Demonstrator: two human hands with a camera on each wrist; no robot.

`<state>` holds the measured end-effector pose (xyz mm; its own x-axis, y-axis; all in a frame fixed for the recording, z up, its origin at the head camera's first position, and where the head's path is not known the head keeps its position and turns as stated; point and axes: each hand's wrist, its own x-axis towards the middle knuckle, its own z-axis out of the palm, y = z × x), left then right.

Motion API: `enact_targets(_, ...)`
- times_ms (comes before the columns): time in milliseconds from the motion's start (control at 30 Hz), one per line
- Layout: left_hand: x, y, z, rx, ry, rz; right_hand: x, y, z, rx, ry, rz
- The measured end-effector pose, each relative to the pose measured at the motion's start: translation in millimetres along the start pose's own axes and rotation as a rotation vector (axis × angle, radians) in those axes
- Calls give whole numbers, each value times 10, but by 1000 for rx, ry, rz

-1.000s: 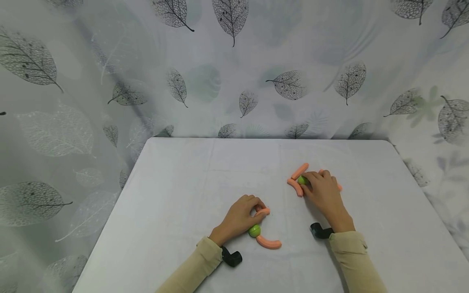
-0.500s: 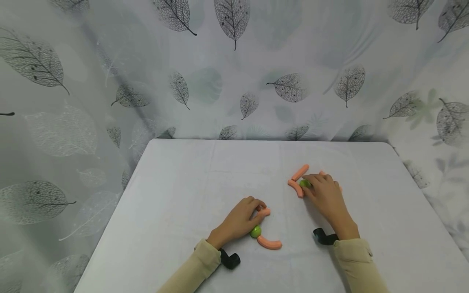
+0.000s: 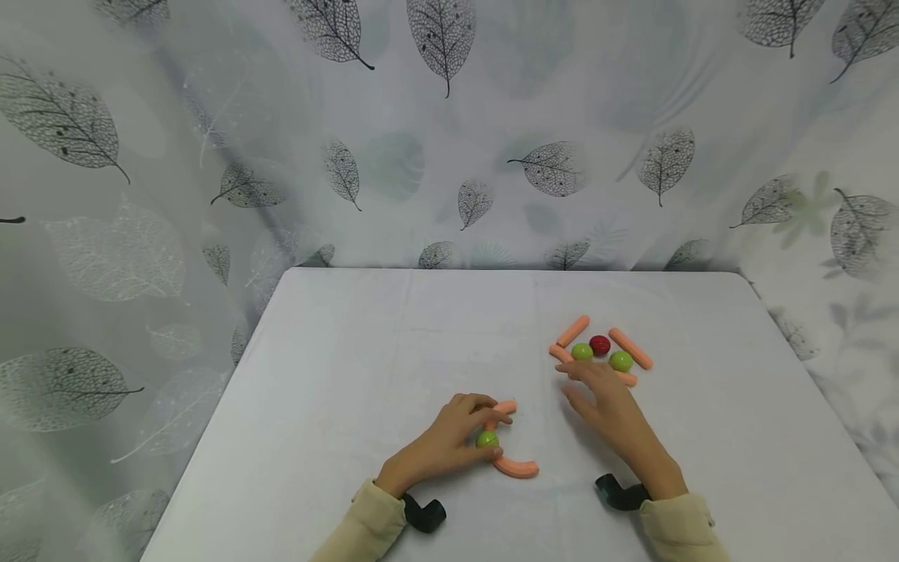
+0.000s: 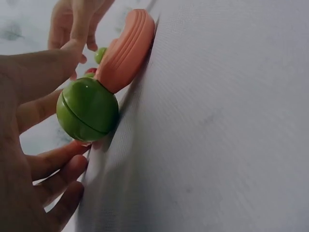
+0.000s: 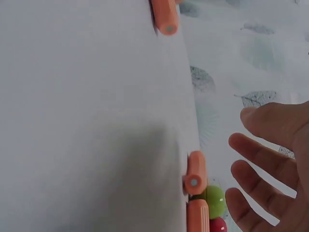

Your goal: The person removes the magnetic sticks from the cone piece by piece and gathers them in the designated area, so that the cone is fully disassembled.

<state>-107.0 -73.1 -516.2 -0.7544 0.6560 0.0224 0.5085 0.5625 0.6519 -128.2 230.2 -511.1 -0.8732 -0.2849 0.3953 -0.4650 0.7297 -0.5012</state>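
Observation:
A green ball (image 3: 488, 439) joins two curved orange toy rods, the near one (image 3: 517, 467) and the far one (image 3: 506, 407), partly behind fingers. My left hand (image 3: 445, 437) is spread loosely around the ball, its thumb just in front; the left wrist view shows the ball (image 4: 87, 108) between thumb and fingers, not clearly gripped. My right hand (image 3: 607, 402) hovers with relaxed fingers and holds nothing. It covers part of a group with two green balls (image 3: 581, 352), a red ball (image 3: 600, 345) and several orange rods (image 3: 630, 348). One rod's end (image 5: 193, 182) shows a small grey disc.
A white cloth covers the table (image 3: 351, 336). Behind it hangs a leaf-printed curtain (image 3: 449, 156). Each wrist wears a black device, one at the left (image 3: 424, 515) and one at the right (image 3: 621, 494).
My right hand has let go of the green ball in the far group and drawn back toward me, uncovering the red ball. My left hand has loosened from the far rod and shifted slightly left.

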Motion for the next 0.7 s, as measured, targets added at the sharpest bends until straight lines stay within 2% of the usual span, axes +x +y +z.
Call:
enact_targets(200, -28, -37, 15, -2, -18, 48, -80, -55, 85, 139, -41, -18)
enact_targets(400, -30, -68, 45, 11, -8, 56, -119, -128, 152, 304, -92, -21)
enact_targets(700, -23, -79, 81, 21, 22, 39, -174, -191, 231, 410, -222, -57)
